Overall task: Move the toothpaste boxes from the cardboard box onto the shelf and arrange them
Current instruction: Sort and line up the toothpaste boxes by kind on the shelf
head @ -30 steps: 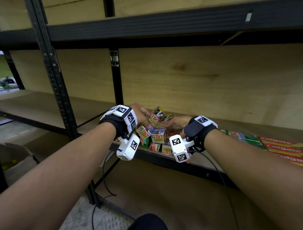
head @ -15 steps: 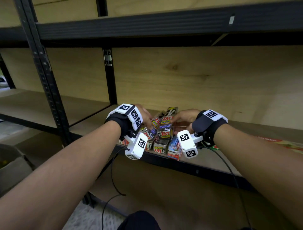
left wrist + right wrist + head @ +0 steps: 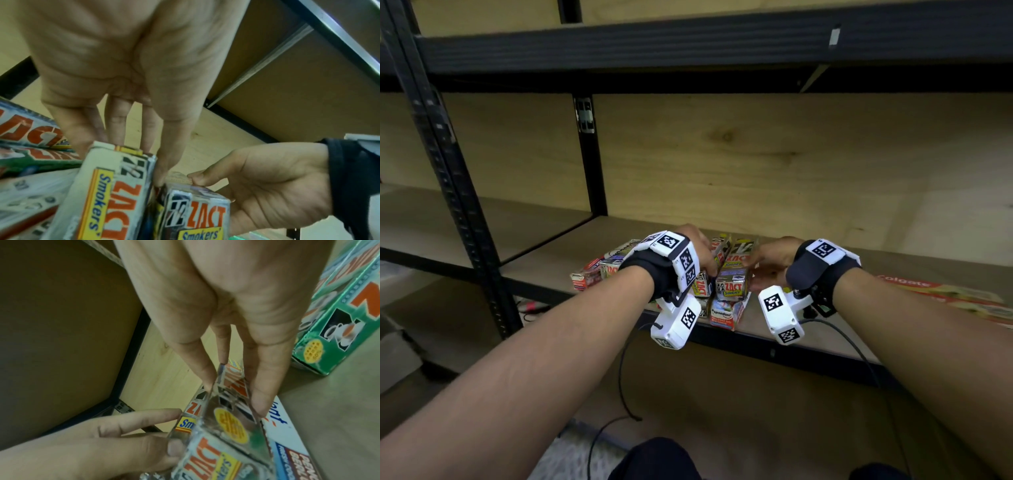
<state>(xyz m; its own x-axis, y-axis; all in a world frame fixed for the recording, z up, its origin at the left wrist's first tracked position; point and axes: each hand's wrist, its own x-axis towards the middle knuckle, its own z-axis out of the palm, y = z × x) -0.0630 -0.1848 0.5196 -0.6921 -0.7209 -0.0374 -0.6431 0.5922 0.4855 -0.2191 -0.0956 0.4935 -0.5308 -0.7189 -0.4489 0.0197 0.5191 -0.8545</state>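
Observation:
Several toothpaste boxes lie piled at the front of the wooden shelf (image 3: 808,315). On top, two Zact Smokers boxes sit side by side. My left hand (image 3: 705,263) pinches the left Zact box (image 3: 109,186), fingers at its far end and thumb down its right side. My right hand (image 3: 756,270) pinches the right Zact box (image 3: 732,284) between thumb and fingers (image 3: 261,402). A Pepsodent box (image 3: 726,313) lies under it. More Zact boxes (image 3: 599,270) lie to the left of my left hand.
Flat Colgate boxes (image 3: 928,287) lie on the shelf to the right, and a green Zact box (image 3: 339,321) stands near my right hand. A black upright (image 3: 592,164) divides the shelf bays. A low upper shelf beam (image 3: 688,44) hangs overhead. Cables (image 3: 619,377) dangle below.
The jumbled pile has been drawn together; two Zact boxes now sit straight and side by side on top. Both hands have closed in on them, and the view has shifted right.

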